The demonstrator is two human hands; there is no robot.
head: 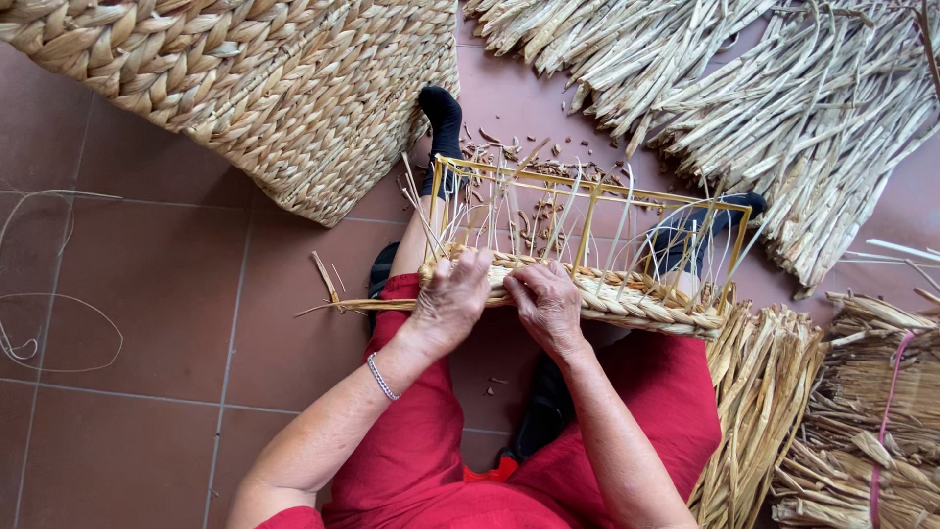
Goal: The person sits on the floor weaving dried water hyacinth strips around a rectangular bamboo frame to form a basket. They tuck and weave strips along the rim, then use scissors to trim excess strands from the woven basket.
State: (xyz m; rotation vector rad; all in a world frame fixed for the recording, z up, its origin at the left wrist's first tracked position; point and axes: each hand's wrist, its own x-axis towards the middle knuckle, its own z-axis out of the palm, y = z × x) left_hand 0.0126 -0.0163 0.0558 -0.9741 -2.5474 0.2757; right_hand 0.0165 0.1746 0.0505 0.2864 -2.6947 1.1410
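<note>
Both hands close on the woven rim of a half-made basket [627,294] on a yellow wire frame [587,191], resting on the lap. The left hand [452,302] pinches a straw strand [362,306] trailing toward 9 o'clock; the right hand [546,306] grips the braid. Dried straw bundles [783,98] lie at 1 o'clock, a finished woven basket [284,88] at 11 o'clock.

Large woven basket [294,88], loose dried stalks [783,108], tied bundles [871,431], tiled floor [147,294]

Soft, even daylight, faint shadows, sharp focus, slight wide-angle bending at edges
</note>
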